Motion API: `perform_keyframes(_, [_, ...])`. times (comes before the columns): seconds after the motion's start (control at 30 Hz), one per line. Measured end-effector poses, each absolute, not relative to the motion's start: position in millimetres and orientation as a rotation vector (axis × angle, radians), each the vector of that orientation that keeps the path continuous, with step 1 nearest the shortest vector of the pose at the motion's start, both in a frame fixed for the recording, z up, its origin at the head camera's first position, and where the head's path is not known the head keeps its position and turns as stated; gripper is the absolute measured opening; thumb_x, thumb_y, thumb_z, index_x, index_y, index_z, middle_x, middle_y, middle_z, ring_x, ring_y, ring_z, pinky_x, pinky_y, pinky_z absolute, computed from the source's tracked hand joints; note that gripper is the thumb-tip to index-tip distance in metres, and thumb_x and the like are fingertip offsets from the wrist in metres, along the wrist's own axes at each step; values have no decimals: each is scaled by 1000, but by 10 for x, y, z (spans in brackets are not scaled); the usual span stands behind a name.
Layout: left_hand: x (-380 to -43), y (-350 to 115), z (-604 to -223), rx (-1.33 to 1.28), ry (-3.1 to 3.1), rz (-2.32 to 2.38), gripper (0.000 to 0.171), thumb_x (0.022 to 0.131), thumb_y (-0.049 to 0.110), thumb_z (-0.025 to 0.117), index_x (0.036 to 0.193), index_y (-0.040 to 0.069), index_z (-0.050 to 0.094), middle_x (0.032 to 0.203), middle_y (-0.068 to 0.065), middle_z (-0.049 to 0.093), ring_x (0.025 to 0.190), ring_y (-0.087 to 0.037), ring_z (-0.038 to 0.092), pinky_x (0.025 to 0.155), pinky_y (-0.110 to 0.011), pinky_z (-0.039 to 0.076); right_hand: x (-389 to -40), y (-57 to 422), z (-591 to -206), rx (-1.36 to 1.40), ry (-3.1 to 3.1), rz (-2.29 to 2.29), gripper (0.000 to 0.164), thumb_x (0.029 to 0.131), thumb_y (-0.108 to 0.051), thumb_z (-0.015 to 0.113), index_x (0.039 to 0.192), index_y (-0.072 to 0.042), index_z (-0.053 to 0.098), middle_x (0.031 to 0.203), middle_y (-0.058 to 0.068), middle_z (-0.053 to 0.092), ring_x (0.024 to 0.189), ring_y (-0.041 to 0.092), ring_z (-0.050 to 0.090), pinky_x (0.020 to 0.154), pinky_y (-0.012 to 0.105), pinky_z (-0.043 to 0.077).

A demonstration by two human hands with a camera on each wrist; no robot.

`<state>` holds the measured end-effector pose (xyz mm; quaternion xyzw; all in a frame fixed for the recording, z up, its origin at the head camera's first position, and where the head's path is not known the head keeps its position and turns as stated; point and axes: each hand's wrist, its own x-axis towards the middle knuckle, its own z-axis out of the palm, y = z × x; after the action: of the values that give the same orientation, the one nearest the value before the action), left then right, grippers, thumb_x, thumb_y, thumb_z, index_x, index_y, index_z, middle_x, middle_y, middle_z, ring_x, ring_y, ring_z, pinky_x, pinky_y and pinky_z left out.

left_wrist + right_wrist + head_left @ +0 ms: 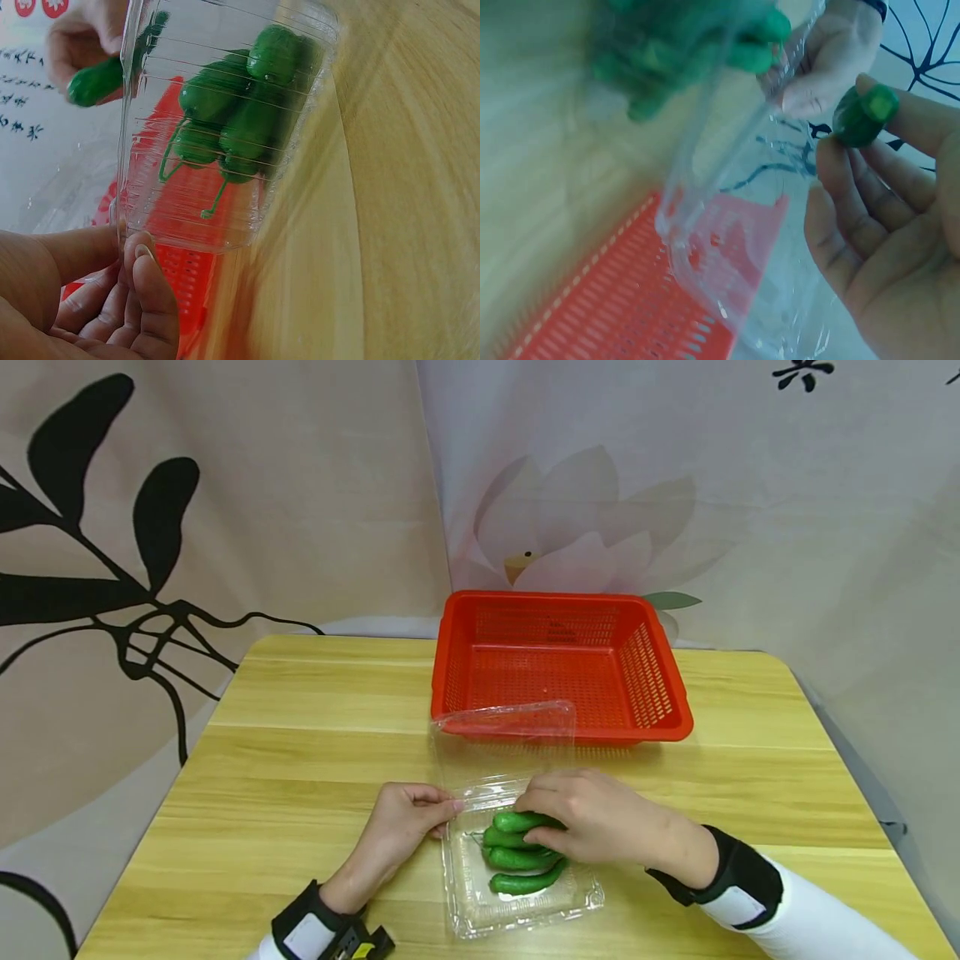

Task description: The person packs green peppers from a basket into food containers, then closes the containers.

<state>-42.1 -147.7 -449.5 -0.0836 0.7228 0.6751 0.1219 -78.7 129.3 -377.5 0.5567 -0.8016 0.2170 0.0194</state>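
Note:
On the table, a clear plastic clamshell box (468,914) lies with its lid (502,764) folded back, overlapping the front of the red basket. My left hand (401,827) pinches the box's left edge near the hinge, thumb against fingers. Several small green cucumbers (521,883) lie side by side in the tray, and thin curled stems show on some in the left wrist view. Over the far end of the row, my right hand (588,818) holds one cucumber (866,116) between thumb and fingertips. That cucumber (94,82) shows above the box rim in the left wrist view.
A red perforated plastic basket (543,672) stands behind the box at the table's back edge. The wooden table (315,743) extends to both sides. Behind it hangs a printed cloth (315,485). Black straps circle both wrists.

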Motion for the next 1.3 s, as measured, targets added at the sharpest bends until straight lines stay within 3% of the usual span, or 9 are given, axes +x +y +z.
perform_keyframes(0.43, [-419, -1483, -4493, -265, 2111, 1963, 10, 88, 3, 83, 93, -5, 79, 86, -22, 75, 63, -14, 63, 59, -24, 56, -567, 1273, -3994, 1862, -2557, 595, 24, 89, -24, 85, 108, -15, 73, 98, -9, 69, 87, -1, 61, 79, 21, 55])
perform_keyframes(0.8, [-419, -1474, -4489, -278, 2115, 1962, 10, 88, 3, 83, 92, -5, 79, 88, -22, 76, 63, -14, 63, 59, -24, 56, -474, 1222, -4104, 1941, -2588, 508, 18, 90, -32, 84, 95, -20, 71, 87, -18, 65, 76, -9, 55, 66, 14, 49])
perform_keyframes(1.3, [-418, -1472, -4491, -272, 2122, 1962, 10, 88, 3, 83, 92, -5, 79, 88, -21, 76, 63, -14, 63, 59, -24, 56, -457, 1216, -4162, 1931, -2589, 490, 18, 86, -26, 87, 88, -20, 69, 80, -18, 60, 69, -9, 46, 57, 12, 41])
